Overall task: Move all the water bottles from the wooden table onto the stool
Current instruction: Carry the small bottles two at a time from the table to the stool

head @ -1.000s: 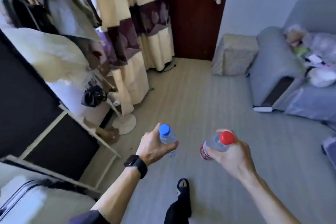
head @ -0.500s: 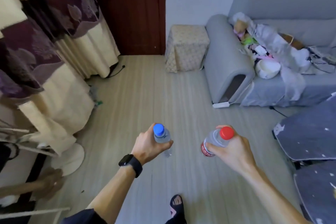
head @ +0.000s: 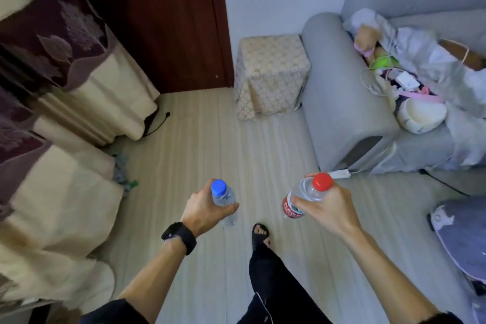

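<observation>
carry step, mid-transit: left hand (head: 203,209) is wrapped around a clear plastic water bottle with a blue cap (head: 222,198), right hand (head: 327,208) is clamped on a clear plastic water bottle with a red cap and red label (head: 306,197); both bottles are in the air over the pale striped floor (head: 210,139), roughly upright, the red one tilted a bit. the wooden bench is not in view. the target looks like the boxy stool draped in a cream patterned cloth (head: 271,73), well ahead of both hands and a little nearer the right one's side, tucked against the arm of the grey fabric sofa (head: 339,92). next move, as i read it: walk forward, lower both bottles onto the stool top and set them upright; the cloth cover may be soft or uneven, so tipping is a risk. path ahead of the hands looks open. the cream and purple curtains (head: 65,87) hang off to the left-hand side, and a white cable adapter (head: 339,173) lies on the floor just beyond the right hand, off the direct line.
</observation>
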The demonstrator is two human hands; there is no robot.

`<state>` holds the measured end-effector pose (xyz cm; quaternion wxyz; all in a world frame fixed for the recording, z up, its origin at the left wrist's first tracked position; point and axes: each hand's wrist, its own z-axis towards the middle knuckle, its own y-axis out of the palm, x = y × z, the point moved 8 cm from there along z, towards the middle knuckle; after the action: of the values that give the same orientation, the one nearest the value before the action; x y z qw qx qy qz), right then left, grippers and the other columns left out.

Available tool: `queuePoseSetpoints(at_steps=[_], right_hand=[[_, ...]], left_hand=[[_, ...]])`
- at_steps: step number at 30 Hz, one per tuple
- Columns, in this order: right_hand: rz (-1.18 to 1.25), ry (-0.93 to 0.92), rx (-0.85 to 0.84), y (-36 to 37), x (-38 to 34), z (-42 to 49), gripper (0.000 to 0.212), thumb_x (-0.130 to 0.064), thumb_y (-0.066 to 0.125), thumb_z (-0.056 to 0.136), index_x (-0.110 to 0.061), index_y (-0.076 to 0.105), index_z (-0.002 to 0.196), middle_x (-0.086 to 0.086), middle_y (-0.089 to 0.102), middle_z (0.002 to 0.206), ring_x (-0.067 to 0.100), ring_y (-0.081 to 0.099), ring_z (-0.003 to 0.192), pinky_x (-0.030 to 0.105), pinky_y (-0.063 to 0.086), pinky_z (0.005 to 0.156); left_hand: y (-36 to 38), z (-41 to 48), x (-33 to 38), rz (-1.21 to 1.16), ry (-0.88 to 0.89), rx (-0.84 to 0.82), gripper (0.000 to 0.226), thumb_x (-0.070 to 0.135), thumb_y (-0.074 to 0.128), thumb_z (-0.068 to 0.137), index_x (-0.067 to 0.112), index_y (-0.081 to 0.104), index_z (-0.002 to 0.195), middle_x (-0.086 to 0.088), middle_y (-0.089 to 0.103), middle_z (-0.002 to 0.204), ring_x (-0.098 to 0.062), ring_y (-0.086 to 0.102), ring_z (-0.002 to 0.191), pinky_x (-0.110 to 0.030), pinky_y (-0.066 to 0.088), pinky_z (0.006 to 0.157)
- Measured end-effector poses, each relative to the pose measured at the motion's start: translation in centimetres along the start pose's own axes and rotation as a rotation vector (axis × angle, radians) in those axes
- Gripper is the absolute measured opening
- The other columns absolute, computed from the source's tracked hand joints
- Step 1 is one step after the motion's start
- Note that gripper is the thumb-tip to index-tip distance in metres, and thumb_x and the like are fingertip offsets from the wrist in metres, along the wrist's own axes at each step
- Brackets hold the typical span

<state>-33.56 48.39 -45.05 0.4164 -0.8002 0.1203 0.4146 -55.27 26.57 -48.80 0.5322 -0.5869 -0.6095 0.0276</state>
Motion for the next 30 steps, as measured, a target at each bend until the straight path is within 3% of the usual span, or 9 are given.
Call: queuePoseSetpoints(at_steps=[4, 8, 13, 20, 25, 30], right_hand=[[-0.011, 0.014, -0.019, 0.3, -3.8, 10.7, 0.053, -0.049, 0.085, 0.055, -0.037, 0.061, 0.101, -0.016, 0.071, 0.086, 0.003, 0.067, 0.085, 0.023, 0.053, 0.074], [-0.045, -0.003, -0.036, 0.1, -8.3, 20.0, 0.053, -0.037, 0.089, 0.059, -0.035, 0.060, 0.103, -0.019, 0.069, 0.081, -0.002, 0.065, 0.079, 0.011, 0.045, 0.067], [-0.048, 0.005, -0.012, -0.6, -11.8, 31.1, 0.048, -0.036, 0.089, 0.061, -0.034, 0.060, 0.099, -0.020, 0.068, 0.078, -0.012, 0.061, 0.076, 0.007, 0.043, 0.064], [-0.012, 0.091, -0.017, -1.2, -14.5, 47.8, 0.051, -0.031, 0.090, 0.061, -0.032, 0.062, 0.103, -0.018, 0.071, 0.081, -0.004, 0.066, 0.077, 0.023, 0.052, 0.071], [-0.062, 0.090, -0.043, -3.0, -16.9, 58.8, 0.055, -0.038, 0.088, 0.064, -0.038, 0.056, 0.108, -0.018, 0.067, 0.089, 0.003, 0.064, 0.082, 0.028, 0.053, 0.075], [0.010, 0.126, -0.018, -5.6, -17.8, 69.2, 0.053, -0.025, 0.088, 0.069, -0.029, 0.058, 0.112, -0.015, 0.067, 0.098, -0.002, 0.063, 0.088, 0.012, 0.045, 0.069]], left_hand=[[-3.3, 9.8, 3.8, 0.003, -0.037, -0.021, 0.041, 0.053, 0.072, 0.066, 0.034, 0.055, 0.098, 0.015, 0.069, 0.087, -0.006, 0.066, 0.080, -0.019, 0.048, 0.065], [-6.6, 18.6, 8.1, -0.047, -0.021, -0.006, 0.040, 0.044, 0.078, 0.071, 0.035, 0.054, 0.102, 0.014, 0.069, 0.088, -0.005, 0.065, 0.082, -0.022, 0.050, 0.067], [-9.2, 30.8, 11.9, -0.058, -0.029, -0.018, 0.039, 0.051, 0.073, 0.065, 0.032, 0.058, 0.095, 0.014, 0.070, 0.086, -0.007, 0.067, 0.081, -0.028, 0.056, 0.073], [-11.3, 48.4, 19.1, 0.035, 0.054, -0.083, 0.043, 0.048, 0.074, 0.071, 0.037, 0.051, 0.106, 0.011, 0.068, 0.091, -0.018, 0.065, 0.084, -0.033, 0.054, 0.074], [-12.5, 59.6, 25.1, 0.007, 0.080, -0.114, 0.041, 0.043, 0.075, 0.078, 0.033, 0.053, 0.112, 0.011, 0.067, 0.091, -0.005, 0.062, 0.075, -0.023, 0.047, 0.059], [-11.6, 69.5, 30.7, -0.068, 0.086, -0.116, 0.043, 0.041, 0.076, 0.080, 0.028, 0.052, 0.114, 0.009, 0.065, 0.093, -0.015, 0.064, 0.082, -0.026, 0.049, 0.061]])
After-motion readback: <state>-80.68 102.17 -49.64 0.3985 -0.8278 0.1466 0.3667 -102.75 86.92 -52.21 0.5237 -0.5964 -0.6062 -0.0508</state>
